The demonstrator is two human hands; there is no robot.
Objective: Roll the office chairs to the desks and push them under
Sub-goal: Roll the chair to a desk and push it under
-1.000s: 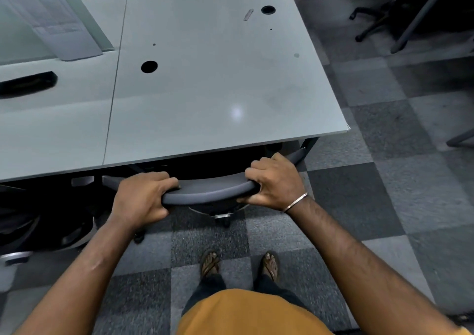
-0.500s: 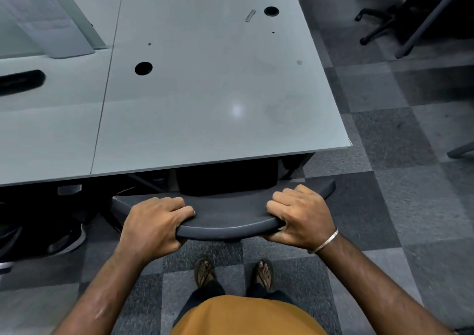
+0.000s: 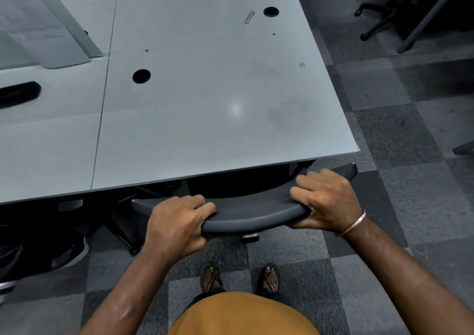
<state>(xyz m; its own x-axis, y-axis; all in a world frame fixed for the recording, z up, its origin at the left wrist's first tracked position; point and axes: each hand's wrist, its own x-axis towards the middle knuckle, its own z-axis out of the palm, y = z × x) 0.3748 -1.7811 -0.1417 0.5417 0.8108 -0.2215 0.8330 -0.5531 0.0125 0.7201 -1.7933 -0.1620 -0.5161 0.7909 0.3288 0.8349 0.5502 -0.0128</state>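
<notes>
- Left hand clamped on chair backrest top, fingers curled over the front edge, thumb under.
- Right hand clamped on the same rim further right, fingers wrapped over, thin bangle on the wrist.
- Chair sits at the desk near edge, seat hidden in the dark under the top; only the curved backrest top sticks out, angled with its right end past the desk corner.
- Desk top grey, two round cable holes, small strip near the far hole.
- Another chair partly under the next desk on the left.
- Sandalled feet on checkered carpet, just behind the chair.
- More chair bases far right, top corner.
</notes>
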